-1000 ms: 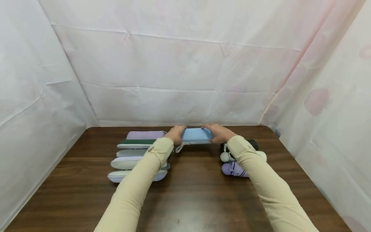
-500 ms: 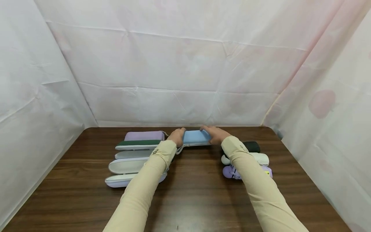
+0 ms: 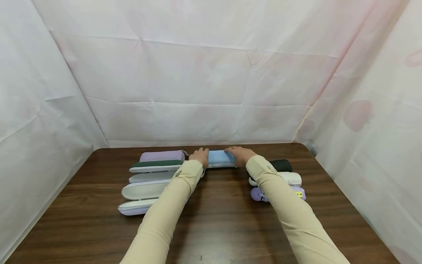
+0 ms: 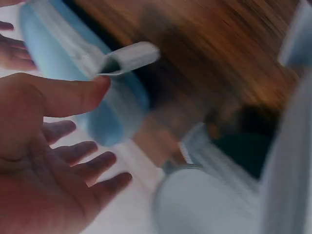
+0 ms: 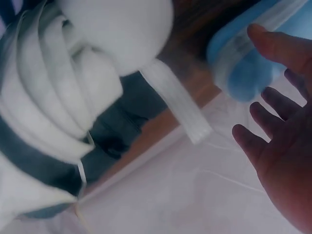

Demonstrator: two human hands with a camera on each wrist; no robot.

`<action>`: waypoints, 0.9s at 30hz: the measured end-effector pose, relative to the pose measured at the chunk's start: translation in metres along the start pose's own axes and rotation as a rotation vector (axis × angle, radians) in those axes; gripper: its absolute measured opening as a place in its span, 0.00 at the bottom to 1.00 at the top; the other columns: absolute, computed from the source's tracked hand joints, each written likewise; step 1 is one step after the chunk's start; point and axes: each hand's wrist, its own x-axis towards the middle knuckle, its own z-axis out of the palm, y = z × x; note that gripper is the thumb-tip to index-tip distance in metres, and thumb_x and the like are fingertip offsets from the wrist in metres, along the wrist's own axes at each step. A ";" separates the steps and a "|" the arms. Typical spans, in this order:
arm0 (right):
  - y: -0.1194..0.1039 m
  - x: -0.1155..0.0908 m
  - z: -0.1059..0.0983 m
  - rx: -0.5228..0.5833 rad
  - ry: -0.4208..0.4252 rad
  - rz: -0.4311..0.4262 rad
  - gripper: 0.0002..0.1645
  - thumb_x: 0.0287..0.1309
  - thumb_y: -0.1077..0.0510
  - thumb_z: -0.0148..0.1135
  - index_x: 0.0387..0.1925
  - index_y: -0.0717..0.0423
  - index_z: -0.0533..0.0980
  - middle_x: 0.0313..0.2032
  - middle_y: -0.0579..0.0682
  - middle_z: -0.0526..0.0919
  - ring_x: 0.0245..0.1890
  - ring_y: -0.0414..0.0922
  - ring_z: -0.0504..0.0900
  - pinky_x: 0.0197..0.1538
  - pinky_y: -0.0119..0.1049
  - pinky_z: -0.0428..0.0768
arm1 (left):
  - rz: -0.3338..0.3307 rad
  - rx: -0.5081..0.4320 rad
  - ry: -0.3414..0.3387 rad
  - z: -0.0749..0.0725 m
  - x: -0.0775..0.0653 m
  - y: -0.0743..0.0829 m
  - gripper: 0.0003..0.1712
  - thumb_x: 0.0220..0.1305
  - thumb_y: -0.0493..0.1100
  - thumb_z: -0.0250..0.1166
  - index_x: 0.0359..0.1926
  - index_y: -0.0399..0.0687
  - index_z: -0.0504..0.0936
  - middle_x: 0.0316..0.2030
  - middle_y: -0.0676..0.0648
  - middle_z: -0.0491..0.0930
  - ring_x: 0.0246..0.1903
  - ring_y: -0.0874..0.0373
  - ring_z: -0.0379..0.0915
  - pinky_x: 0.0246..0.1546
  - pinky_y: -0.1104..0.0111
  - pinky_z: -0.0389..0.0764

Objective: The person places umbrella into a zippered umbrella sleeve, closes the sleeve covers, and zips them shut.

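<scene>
A light blue zip case (image 3: pixel 219 157) lies at the table's back middle, lengthwise between both hands. My left hand (image 3: pixel 199 157) is at its left end. In the left wrist view the thumb reaches the case's pale wrist loop (image 4: pixel 134 57), and the fingers extend loosely, spread apart. At the right end is my right hand (image 3: pixel 241 156). Its thumb lies over the zip band in the right wrist view, with the other fingers stretched out beside the blue case (image 5: pixel 251 73). Neither hand is curled round the case.
To the left are a lavender case (image 3: pixel 161 156), a green-topped case (image 3: pixel 156 164) and several gaping pale cases (image 3: pixel 145 190). Folded umbrellas lie at right: black (image 3: pixel 281 165), white (image 3: pixel 291 178) and purple (image 3: pixel 257 194). White sheeting (image 3: pixel 197 121) hangs behind the table.
The blue case has come down slightly onto the table between both hands. The fingers have loosened from its ends; the camera view has shifted a little.
</scene>
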 end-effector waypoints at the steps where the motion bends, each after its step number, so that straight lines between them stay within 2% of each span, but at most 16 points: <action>1: -0.001 0.000 -0.001 -0.011 -0.001 0.002 0.44 0.57 0.65 0.64 0.72 0.47 0.57 0.70 0.56 0.56 0.67 0.55 0.59 0.57 0.50 0.69 | -0.001 0.012 -0.005 -0.002 -0.001 0.001 0.35 0.66 0.36 0.58 0.71 0.45 0.58 0.69 0.39 0.56 0.66 0.41 0.54 0.59 0.48 0.63; 5: -0.003 -0.008 -0.007 -0.048 0.036 -0.044 0.39 0.57 0.63 0.65 0.69 0.49 0.62 0.69 0.55 0.60 0.67 0.55 0.60 0.58 0.50 0.68 | 0.020 0.040 0.006 -0.015 -0.006 -0.007 0.34 0.67 0.37 0.57 0.72 0.46 0.57 0.69 0.40 0.57 0.67 0.42 0.53 0.61 0.47 0.60; 8: 0.001 -0.021 -0.013 -0.052 0.076 -0.102 0.35 0.57 0.62 0.65 0.66 0.52 0.67 0.66 0.57 0.63 0.66 0.56 0.61 0.58 0.50 0.69 | 0.090 0.052 0.057 -0.037 -0.017 -0.025 0.35 0.63 0.34 0.60 0.70 0.42 0.60 0.67 0.38 0.61 0.65 0.41 0.55 0.61 0.49 0.61; 12: 0.015 -0.045 -0.023 -0.030 0.121 -0.193 0.31 0.58 0.64 0.63 0.64 0.57 0.68 0.65 0.60 0.64 0.67 0.58 0.58 0.60 0.52 0.66 | 0.250 0.025 0.115 -0.072 -0.047 -0.058 0.35 0.60 0.33 0.61 0.67 0.34 0.62 0.64 0.33 0.63 0.64 0.38 0.56 0.62 0.50 0.60; 15: 0.026 -0.066 -0.027 -0.022 0.172 -0.269 0.30 0.58 0.65 0.63 0.62 0.60 0.69 0.63 0.61 0.67 0.67 0.60 0.57 0.62 0.54 0.63 | 0.354 -0.055 0.089 -0.086 -0.077 -0.085 0.32 0.65 0.37 0.59 0.67 0.31 0.61 0.65 0.32 0.61 0.65 0.37 0.54 0.62 0.48 0.58; 18: 0.038 -0.091 -0.025 0.008 0.201 -0.288 0.29 0.58 0.65 0.63 0.62 0.60 0.69 0.62 0.63 0.68 0.66 0.61 0.58 0.62 0.55 0.63 | 0.397 -0.125 0.005 -0.088 -0.103 -0.113 0.33 0.70 0.42 0.56 0.69 0.31 0.58 0.67 0.31 0.58 0.66 0.36 0.51 0.62 0.46 0.55; 21: 0.048 -0.115 -0.019 0.043 0.224 -0.267 0.29 0.58 0.63 0.63 0.62 0.59 0.70 0.60 0.62 0.69 0.63 0.61 0.64 0.57 0.56 0.67 | 0.368 -0.169 -0.089 -0.079 -0.124 -0.138 0.32 0.74 0.45 0.50 0.70 0.31 0.53 0.68 0.31 0.53 0.67 0.35 0.48 0.62 0.44 0.54; 24: 0.059 -0.135 -0.008 0.055 0.245 -0.232 0.29 0.57 0.62 0.65 0.61 0.59 0.70 0.56 0.59 0.72 0.57 0.58 0.69 0.52 0.55 0.71 | 0.338 -0.207 -0.134 -0.065 -0.135 -0.158 0.31 0.76 0.45 0.46 0.71 0.31 0.52 0.69 0.30 0.52 0.66 0.34 0.50 0.61 0.43 0.55; 27: 0.069 -0.150 0.005 0.049 0.265 -0.219 0.29 0.57 0.60 0.66 0.60 0.60 0.71 0.50 0.57 0.73 0.51 0.55 0.72 0.48 0.53 0.73 | 0.332 -0.237 -0.150 -0.052 -0.139 -0.171 0.30 0.76 0.45 0.45 0.70 0.30 0.53 0.68 0.29 0.53 0.65 0.33 0.51 0.60 0.42 0.57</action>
